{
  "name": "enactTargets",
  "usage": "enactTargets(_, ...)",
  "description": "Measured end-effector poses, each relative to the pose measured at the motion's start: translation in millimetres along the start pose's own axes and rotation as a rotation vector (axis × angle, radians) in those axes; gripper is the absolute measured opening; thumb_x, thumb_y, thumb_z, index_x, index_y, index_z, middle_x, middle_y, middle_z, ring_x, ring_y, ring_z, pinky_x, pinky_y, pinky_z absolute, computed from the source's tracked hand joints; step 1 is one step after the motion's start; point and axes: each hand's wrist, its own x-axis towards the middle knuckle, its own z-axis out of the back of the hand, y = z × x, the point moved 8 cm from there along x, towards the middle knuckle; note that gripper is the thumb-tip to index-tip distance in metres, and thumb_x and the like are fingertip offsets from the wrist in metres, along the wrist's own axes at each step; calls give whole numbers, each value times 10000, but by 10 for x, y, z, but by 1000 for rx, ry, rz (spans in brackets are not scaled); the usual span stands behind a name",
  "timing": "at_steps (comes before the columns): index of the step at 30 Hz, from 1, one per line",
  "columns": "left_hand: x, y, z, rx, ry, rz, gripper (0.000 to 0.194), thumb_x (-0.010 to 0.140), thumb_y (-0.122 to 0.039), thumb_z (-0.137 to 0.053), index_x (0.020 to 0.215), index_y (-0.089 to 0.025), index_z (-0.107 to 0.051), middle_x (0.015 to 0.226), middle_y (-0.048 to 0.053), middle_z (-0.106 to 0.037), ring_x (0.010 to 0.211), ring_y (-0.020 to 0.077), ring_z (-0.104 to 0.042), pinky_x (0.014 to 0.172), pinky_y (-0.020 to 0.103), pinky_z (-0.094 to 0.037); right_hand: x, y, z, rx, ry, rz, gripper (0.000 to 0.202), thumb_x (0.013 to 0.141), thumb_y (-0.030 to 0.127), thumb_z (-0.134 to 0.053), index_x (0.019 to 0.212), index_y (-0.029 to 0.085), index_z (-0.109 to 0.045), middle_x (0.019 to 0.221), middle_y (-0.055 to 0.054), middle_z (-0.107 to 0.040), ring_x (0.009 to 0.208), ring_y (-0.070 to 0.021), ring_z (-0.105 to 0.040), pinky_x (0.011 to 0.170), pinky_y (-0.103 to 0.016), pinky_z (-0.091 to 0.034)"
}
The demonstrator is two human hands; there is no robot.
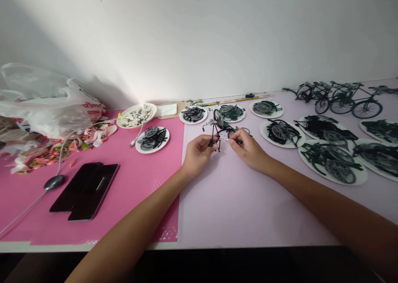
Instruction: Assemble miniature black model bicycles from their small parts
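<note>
A partly built black model bicycle [219, 118] is in front of me on the pale lilac part of the table, one spoked wheel tilted up. My left hand [198, 153] is closed, thumb and fingers pinching the bicycle's dark frame. Opposite it, my right hand [248, 149] grips a small screwdriver [224, 139] with a thin silver shaft pointing left at the frame. The spot where its tip meets the bicycle is too small to make out. A plate of green bicycle parts [230, 112] lies just behind the bicycle.
Plates of bicycle parts [331, 162] spread to the right, with several assembled model bicycles [351, 98] behind. To the left are a plate of dark parts [153, 139], a bowl of white pieces [137, 115], phones [93, 191], a cable puck [54, 182], petals [62, 152] and a plastic bag [52, 104].
</note>
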Motion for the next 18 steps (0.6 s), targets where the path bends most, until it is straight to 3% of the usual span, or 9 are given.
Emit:
enactTargets(11, -32, -33, -49, 23, 44, 23, 324, 790, -396, -849, 959, -163, -701, 1102, 130, -771, 1119, 266, -703, 995, 407, -544, 14, 33, 29, -77, 16, -14, 406, 1013, 570, -464, 760, 255, -423, 687, 3, -566, 658, -193, -517, 611, -314, -379)
enactTargets(18, -36, 1, -64, 4, 50, 34, 342, 778, -385, -859, 964, -160, -680, 1160, 148, -764, 1170, 282, -695, 1027, 429, -536, 16, 39, 42, -91, 8, -13, 458, 1024, 606, -428, 747, 244, -471, 643, 9, -527, 601, -175, -466, 581, -309, -338)
